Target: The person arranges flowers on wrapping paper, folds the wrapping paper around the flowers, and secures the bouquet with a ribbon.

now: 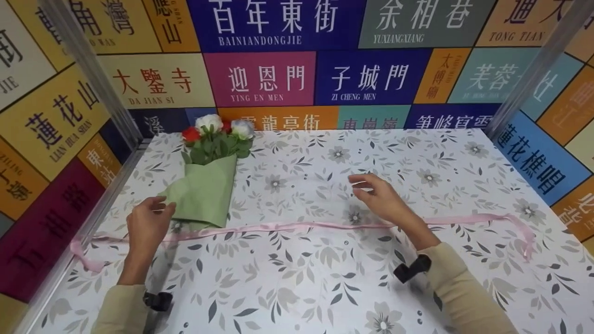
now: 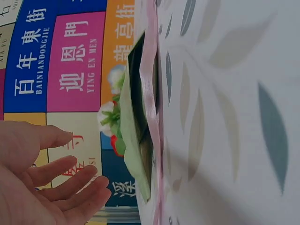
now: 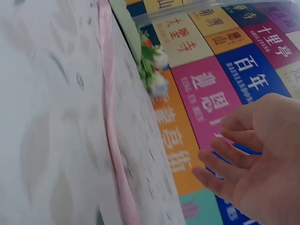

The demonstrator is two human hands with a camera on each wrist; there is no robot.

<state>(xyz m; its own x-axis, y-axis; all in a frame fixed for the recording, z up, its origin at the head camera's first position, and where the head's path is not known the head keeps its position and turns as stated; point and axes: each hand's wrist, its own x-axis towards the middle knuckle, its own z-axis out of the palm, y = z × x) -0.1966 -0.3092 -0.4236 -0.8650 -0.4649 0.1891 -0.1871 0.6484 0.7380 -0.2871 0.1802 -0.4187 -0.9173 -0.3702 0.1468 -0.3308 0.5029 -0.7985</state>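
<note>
A bouquet wrapped in green paper (image 1: 204, 190) lies toward the left of the table, its red, white and pale blue flowers (image 1: 218, 130) pointing to the back. A long pink ribbon (image 1: 287, 227) stretches from left to right across the table, just in front of the wrapper's lower end. My left hand (image 1: 147, 222) hovers beside the wrapper's left edge with loosely bent fingers and nothing in them. My right hand (image 1: 380, 197) is held over the middle right, above the ribbon, fingers relaxed and without anything between them. In the left wrist view the ribbon (image 2: 149, 84) passes before the wrapper's open lower end.
The table (image 1: 301, 278) has a floral-patterned white cover. Panels with Chinese lettering (image 1: 260, 79) stand behind it and on both sides, with clear posts (image 1: 106, 83) at the corners. The ribbon's right end (image 1: 526, 241) bends toward the front.
</note>
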